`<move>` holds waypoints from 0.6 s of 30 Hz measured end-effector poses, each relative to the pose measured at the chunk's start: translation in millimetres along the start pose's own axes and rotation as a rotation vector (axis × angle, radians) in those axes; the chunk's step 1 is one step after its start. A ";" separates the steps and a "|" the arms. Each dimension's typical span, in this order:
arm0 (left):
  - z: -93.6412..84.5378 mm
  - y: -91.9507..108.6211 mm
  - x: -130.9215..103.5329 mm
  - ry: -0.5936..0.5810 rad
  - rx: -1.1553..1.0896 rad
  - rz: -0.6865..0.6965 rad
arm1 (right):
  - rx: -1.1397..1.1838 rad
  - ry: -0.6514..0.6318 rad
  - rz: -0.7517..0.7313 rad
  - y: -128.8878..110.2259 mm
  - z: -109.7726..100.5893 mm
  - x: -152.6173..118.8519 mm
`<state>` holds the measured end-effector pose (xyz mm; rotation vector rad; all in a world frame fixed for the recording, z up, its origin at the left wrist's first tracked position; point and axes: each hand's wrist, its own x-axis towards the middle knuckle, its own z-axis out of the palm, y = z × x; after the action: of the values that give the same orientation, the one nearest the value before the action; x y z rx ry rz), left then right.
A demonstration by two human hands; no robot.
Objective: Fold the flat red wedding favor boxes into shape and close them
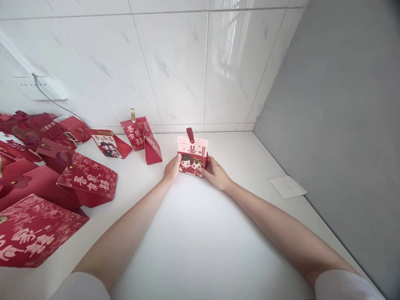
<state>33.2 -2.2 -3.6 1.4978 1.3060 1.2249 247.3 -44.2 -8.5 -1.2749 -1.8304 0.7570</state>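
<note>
A small red and pale pink gift box with two cartoon figures on its front stands upright on the white table, a dark red ribbon loop at its top. My left hand presses against its left side, thumb at the front edge. On the right side, my right hand grips the box, with the thumb over the lower front corner and the fingers behind, partly hidden. To the left stand a red box with a gold loop and a red tent-shaped box.
More red boxes crowd the left side of the white table. A white paper lies at the right edge, beside a grey panel. A cable runs from a wall socket behind the boxes.
</note>
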 end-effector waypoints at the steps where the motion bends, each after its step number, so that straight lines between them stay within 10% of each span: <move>1: 1.4 -0.1 -1.2 -0.031 -0.038 -0.036 | 0.062 -0.013 0.012 0.0 -2.3 0.0; 18: 0.7 4.4 -8.4 -0.049 -0.019 0.102 | 0.106 -0.144 -0.082 -6.4 -20.6 -3.3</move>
<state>34.9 -11.2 -0.8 1.5879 1.1955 1.2536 262.3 -48.6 6.8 -1.0953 -1.9170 0.9084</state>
